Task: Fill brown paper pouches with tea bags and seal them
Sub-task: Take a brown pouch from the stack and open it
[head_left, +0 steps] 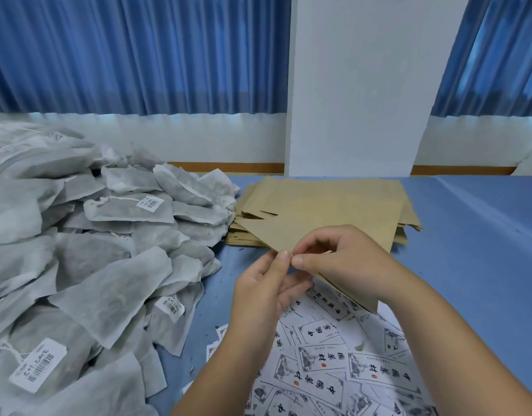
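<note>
A brown paper pouch [291, 229] is held above the blue table [475, 265], tilted. My left hand [266, 283] pinches its near corner between thumb and fingers. My right hand [337, 259] pinches the same corner from the right, thumb tip almost touching the left thumb. Behind the held pouch lies a stack of flat brown pouches [334, 199]. A big heap of grey tea bags [87, 259] with white barcode tags covers the table's left side.
Several white printed labels [343, 364] with black characters lie scattered under my forearms at the front. A white pillar [364, 85] and blue curtains [123, 55] stand behind the table's far edge.
</note>
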The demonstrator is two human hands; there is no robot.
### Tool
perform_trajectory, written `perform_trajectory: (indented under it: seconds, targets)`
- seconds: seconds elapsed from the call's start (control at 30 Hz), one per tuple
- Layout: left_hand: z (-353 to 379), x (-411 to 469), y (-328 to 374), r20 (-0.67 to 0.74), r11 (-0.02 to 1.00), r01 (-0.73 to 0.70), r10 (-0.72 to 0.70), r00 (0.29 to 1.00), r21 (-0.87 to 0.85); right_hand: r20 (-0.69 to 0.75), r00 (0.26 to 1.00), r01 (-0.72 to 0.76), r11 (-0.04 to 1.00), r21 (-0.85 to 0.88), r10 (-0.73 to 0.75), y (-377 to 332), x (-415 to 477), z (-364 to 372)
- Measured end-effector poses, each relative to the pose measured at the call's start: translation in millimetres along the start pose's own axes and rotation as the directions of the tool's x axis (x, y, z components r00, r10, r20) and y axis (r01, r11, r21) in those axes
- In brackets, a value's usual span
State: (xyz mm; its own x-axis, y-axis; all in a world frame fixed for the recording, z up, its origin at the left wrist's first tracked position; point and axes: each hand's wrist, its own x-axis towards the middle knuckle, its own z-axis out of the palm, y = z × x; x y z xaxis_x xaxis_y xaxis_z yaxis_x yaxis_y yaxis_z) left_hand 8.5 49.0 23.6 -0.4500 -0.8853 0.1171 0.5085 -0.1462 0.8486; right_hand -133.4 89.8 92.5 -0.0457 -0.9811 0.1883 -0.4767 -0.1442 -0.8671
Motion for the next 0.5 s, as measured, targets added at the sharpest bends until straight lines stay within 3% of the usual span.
perform_trajectory:
  seconds: [0.33,0.4,0.5]
  targets:
    - [2.8,-4.2,2.6,0.013,1.000,-0.002,0.002,1.000,-0.021,0.007,1.000,-0.020,0.998,0.052,0.020,-0.2,-1.4,-6.9]
    - [4.2,-5.3,3.1,-0.001,1.000,0.008,-0.008,1.000,-0.006,-0.027,1.000,-0.004,1.000,0.013,0.004,-0.6,-2.4,-6.3]
    - [8.6,-8.2,2.3,-0.061,0.997,0.010,-0.005,0.998,0.081,-0.109,0.991,0.055,0.983,-0.177,-0.075,-2.8,-3.7,0.3]
